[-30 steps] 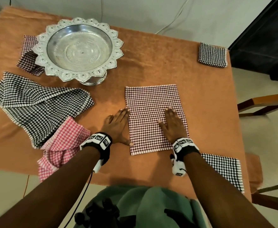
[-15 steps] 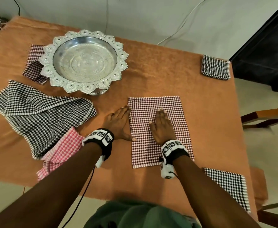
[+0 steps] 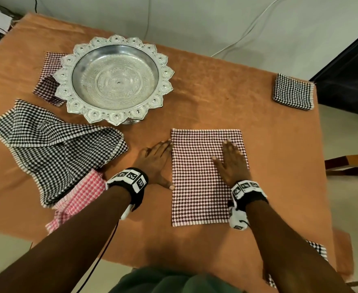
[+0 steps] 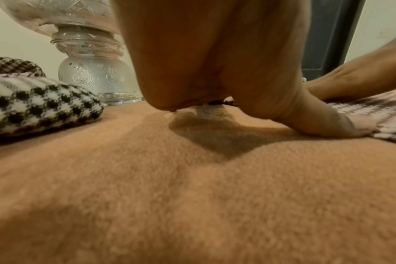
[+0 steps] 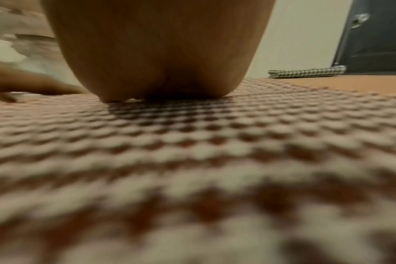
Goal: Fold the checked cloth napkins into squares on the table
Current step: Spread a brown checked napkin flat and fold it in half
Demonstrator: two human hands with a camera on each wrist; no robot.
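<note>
One flat maroon-checked napkin (image 3: 203, 176)

From head height we look steeply down on the counter (image 3: 205, 98); our wrist views skim its surface close up, sharing the maroon napkin (image 3: 199, 182).

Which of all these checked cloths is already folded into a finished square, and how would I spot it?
Start at the big silver pedestal tray and go across the orange table to its far right corner. The small black-and-white folded napkin lies there alone, a thick, compact square, unlike the loose cloths beside the tray.
</note>
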